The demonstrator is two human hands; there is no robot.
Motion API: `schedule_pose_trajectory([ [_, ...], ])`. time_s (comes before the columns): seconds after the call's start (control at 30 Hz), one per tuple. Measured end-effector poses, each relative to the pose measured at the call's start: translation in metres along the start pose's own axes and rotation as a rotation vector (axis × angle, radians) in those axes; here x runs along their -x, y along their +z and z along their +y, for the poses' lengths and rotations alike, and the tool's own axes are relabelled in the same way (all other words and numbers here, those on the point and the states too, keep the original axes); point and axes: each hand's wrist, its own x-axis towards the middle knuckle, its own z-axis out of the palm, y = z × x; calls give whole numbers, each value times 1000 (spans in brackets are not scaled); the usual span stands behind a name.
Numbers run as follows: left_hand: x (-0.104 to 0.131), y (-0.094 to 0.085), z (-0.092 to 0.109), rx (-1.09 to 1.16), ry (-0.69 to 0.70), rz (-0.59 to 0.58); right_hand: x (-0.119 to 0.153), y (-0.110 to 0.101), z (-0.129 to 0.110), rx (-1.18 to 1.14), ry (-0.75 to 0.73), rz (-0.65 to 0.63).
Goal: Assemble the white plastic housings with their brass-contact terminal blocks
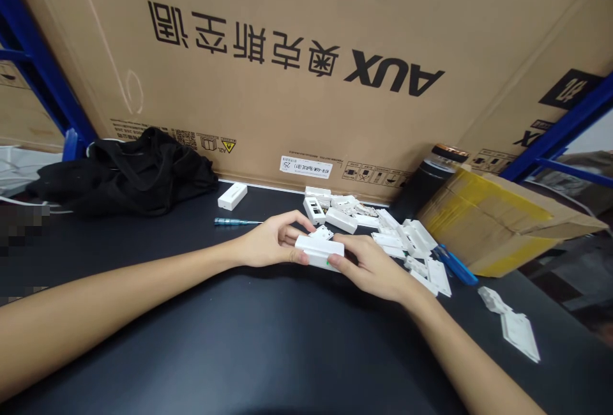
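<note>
Between my two hands, above the black table, is a small white plastic housing [320, 248] with a green spot near its right end. My left hand [275, 239] grips its left end, thumb in front and fingers curled behind. A flat white piece [322, 232] with small holes shows just behind the housing, near my left fingertips; whether it is joined to the housing I cannot tell. My right hand [366, 262] holds the right end, thumb on the front face near the green spot. Left of the hands lies a screwdriver [238, 221] with a blue translucent handle.
Several white plastic parts [341, 219] are heaped behind and right of my hands. A white block [232, 196] and black cloth [158, 172] lie left. A taped carton [493, 220], blue-handled tool [457, 266] and dark cylinder [424, 182] stand or lie right. A large cardboard box [297, 102] backs the table.
</note>
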Motion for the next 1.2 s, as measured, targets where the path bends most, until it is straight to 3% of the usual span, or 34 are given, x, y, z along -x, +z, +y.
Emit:
schedule_pose_trajectory([
  [0.57, -1, -1, 3, 27, 16, 24, -2, 2, -5, -26, -22, 85],
  [0.93, -1, -6, 4, 23, 37, 92, -2, 6, -4, -122, 32, 5],
  [1.2, 0, -6, 4, 7, 19, 86, -1, 4, -6, -85, 7, 76],
])
